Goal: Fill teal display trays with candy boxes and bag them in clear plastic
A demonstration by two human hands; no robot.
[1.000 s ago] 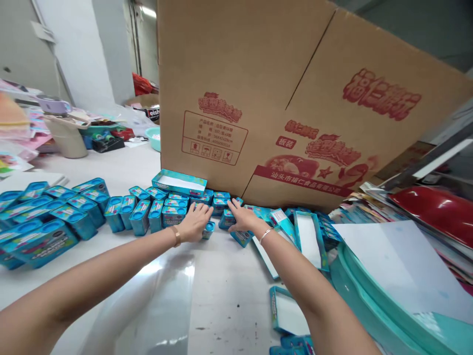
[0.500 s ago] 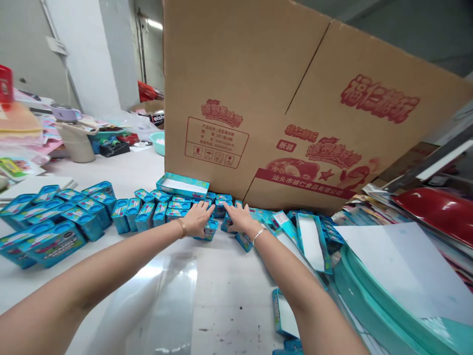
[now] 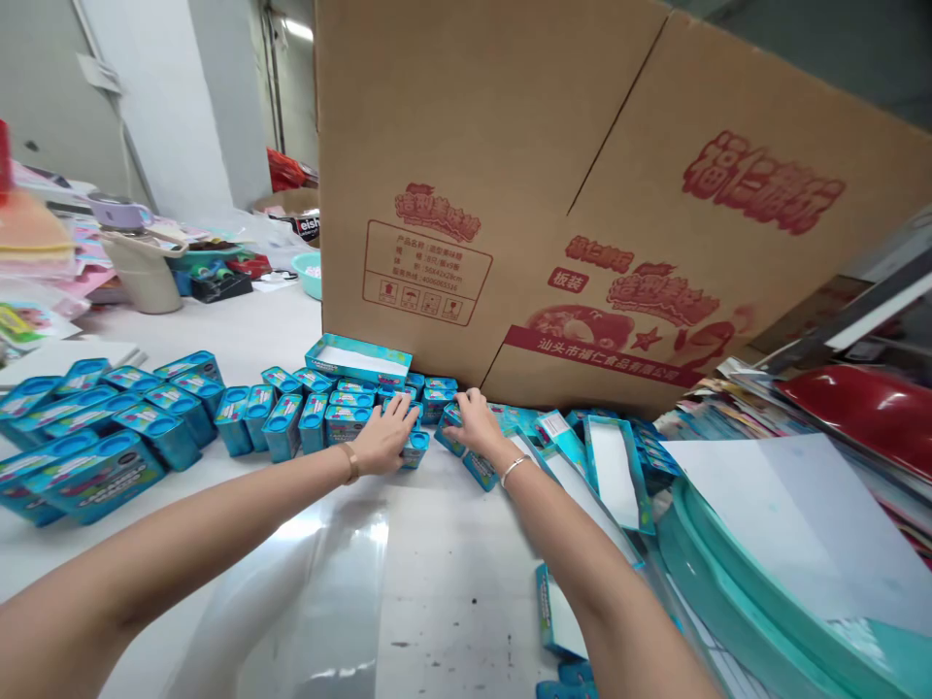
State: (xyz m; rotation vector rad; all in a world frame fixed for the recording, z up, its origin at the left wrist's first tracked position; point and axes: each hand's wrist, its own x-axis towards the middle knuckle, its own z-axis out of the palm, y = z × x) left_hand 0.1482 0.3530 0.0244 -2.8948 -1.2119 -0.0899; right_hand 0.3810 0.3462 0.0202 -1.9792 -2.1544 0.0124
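My left hand point(image 3: 387, 435) lies over the right end of a row of small blue boxes, its fingers spread across their tops. One blue box point(image 3: 416, 449) shows beside its thumb. My right hand point(image 3: 477, 425) is curled round another small blue box point(image 3: 449, 427), thumb on the near side. Its fingertips are partly hidden. Another blue box point(image 3: 479, 470) lies tilted below the right hand. Behind the row stands a shallow blue tray point(image 3: 356, 361) with a white inside.
A large cardboard carton point(image 3: 451, 116) rises behind the boxes. More blue boxes point(image 3: 102, 476) stand in a group at the left. Blue trays point(image 3: 615, 476) and a turquoise tub point(image 3: 717, 553) are at the right. Clear plastic film point(image 3: 335, 592) lies in front.
My right hand's fingers have drawn in closer round the blue box. My left hand stays at the row's right end. The view has shifted slightly.
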